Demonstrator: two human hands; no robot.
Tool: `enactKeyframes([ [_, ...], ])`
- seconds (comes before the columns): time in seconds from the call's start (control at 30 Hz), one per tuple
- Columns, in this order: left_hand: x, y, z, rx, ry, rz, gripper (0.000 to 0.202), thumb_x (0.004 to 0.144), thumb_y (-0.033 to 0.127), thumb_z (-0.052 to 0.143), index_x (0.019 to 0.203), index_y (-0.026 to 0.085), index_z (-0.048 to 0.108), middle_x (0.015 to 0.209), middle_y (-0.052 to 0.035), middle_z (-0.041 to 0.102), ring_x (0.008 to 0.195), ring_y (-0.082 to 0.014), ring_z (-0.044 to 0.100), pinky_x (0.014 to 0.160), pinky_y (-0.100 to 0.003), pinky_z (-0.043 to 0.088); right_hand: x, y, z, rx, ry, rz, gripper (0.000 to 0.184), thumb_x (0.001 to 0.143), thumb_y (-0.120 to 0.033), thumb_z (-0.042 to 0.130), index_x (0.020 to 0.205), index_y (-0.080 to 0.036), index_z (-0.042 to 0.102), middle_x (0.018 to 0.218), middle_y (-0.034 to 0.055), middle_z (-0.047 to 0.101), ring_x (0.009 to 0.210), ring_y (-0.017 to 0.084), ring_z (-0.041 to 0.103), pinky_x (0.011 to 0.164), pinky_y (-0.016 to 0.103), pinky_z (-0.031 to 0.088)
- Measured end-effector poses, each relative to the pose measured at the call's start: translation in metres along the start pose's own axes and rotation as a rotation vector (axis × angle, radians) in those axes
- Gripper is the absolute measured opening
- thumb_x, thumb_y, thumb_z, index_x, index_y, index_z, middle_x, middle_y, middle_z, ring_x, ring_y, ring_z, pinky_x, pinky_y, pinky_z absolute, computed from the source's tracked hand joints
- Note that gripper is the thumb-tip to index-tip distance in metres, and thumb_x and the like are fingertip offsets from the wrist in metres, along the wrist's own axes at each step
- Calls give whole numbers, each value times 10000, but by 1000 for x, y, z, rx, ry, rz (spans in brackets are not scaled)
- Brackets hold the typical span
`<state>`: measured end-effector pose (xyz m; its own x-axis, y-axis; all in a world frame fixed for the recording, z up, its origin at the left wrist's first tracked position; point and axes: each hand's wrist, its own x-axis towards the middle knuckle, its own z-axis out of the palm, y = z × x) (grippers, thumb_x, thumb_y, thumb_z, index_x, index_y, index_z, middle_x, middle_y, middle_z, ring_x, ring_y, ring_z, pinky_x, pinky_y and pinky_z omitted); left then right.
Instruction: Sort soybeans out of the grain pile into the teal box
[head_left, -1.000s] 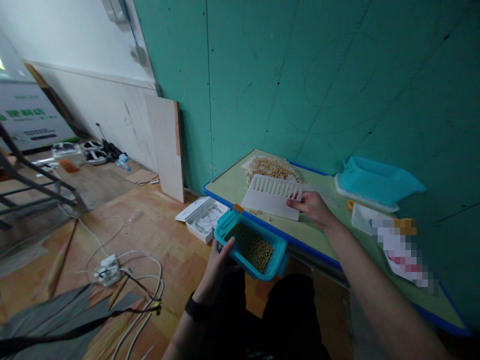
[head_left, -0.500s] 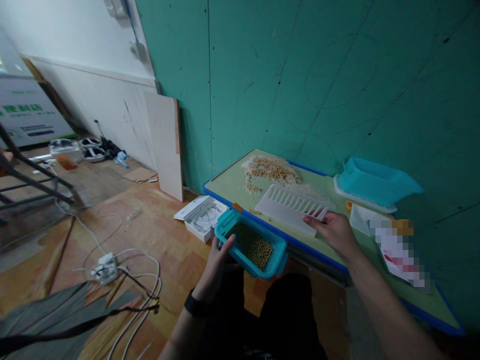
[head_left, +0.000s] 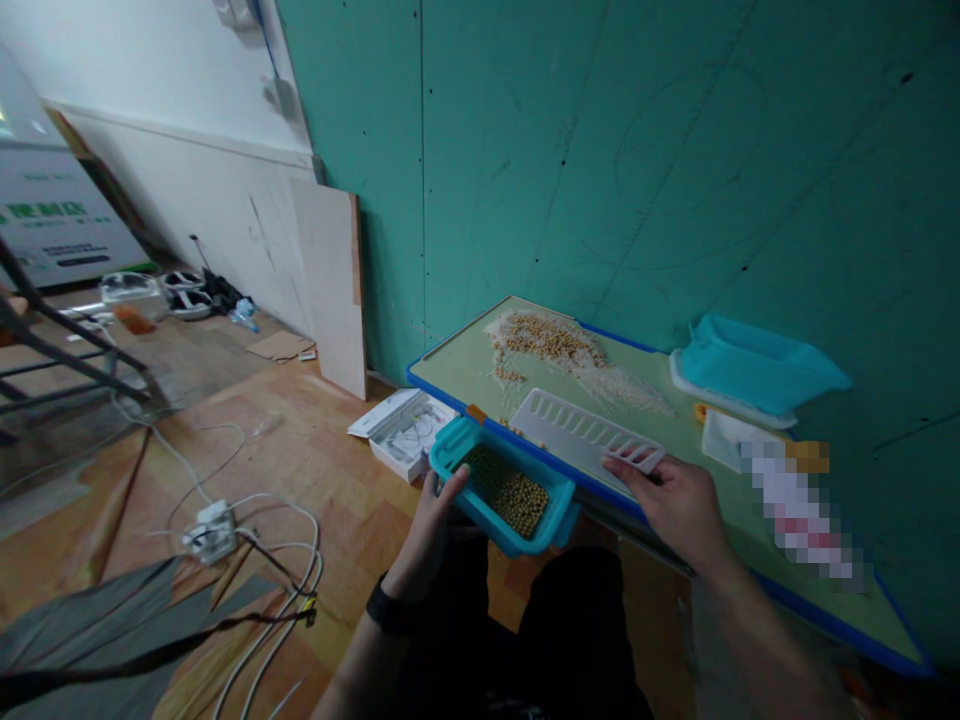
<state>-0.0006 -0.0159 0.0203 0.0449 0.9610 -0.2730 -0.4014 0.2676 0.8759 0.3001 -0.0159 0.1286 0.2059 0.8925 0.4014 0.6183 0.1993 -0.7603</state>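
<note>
My left hand [head_left: 439,515] grips the left side of a blue plastic basket [head_left: 556,525], thumb over its rim. Inside the basket lie yellow soybeans [head_left: 523,503] and a darker layer of what look like green beans [head_left: 484,468]. The basket is held just below the table's near edge. My right hand [head_left: 679,497] pinches one end of a white slotted plastic strip [head_left: 577,440], which lies low over the table by that edge. Beyond the strip, a pile of soybeans [head_left: 540,335] mixed with white rice-like grains [head_left: 622,385] is spread on the tabletop.
On the table [head_left: 457,365], a second blue basket [head_left: 761,365] sits on a white tray at the right, near a blurred-out packet [head_left: 802,510]. An open white box [head_left: 409,440] is beside the table. Cables and a power strip [head_left: 214,530] lie on the floor.
My right hand has drawn the slotted strip toward the table's near edge, away from the pile, and more white grains show behind it. My left hand and the basket have barely moved.
</note>
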Motion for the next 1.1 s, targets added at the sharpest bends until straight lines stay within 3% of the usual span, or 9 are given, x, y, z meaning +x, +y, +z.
enactKeyframes([
  [0.23,5,6,-6,-25,-37,-125,1006,906,781,866,1712,312,489,1631,-207,677,1307,-436,781,1001,-579,715,-7,-5,6,-32,54,-193,363,933,-600,854,795,-269,906,825,74,894,777,318,890,760,388,735],
  [0.4,5,9,-10,-11,-26,-131,972,922,768,863,1705,320,498,1599,-196,699,1297,-422,790,1001,-567,719,3,-2,13,-9,122,-144,391,910,-605,857,785,-237,897,808,90,887,759,319,883,722,373,715],
  [0.63,7,13,-13,-58,9,-148,965,883,729,915,1663,308,534,1575,-190,723,1314,-426,787,1011,-558,719,14,-3,30,11,8,-154,438,938,-634,827,812,-222,905,860,104,897,826,337,892,778,398,714],
  [0.83,10,12,-19,-6,15,-145,960,883,745,895,1669,318,546,1581,-194,723,1318,-445,782,974,-571,720,8,-4,24,-5,1,-230,414,1002,-599,812,821,-239,903,833,83,891,779,309,888,739,370,718],
  [1.03,11,5,-20,-23,21,-148,979,873,743,909,1687,341,543,1601,-192,718,1360,-462,768,931,-570,731,-5,-9,32,-161,102,-533,177,1066,-285,758,993,-230,909,916,73,916,748,257,891,734,320,727],
  [1.1,11,1,-19,-22,16,-142,970,878,743,902,1680,334,542,1589,-194,726,1366,-460,770,906,-541,740,-11,-16,44,-204,90,-678,220,1064,-140,692,1079,-216,898,991,72,927,806,228,902,816,298,736],
])
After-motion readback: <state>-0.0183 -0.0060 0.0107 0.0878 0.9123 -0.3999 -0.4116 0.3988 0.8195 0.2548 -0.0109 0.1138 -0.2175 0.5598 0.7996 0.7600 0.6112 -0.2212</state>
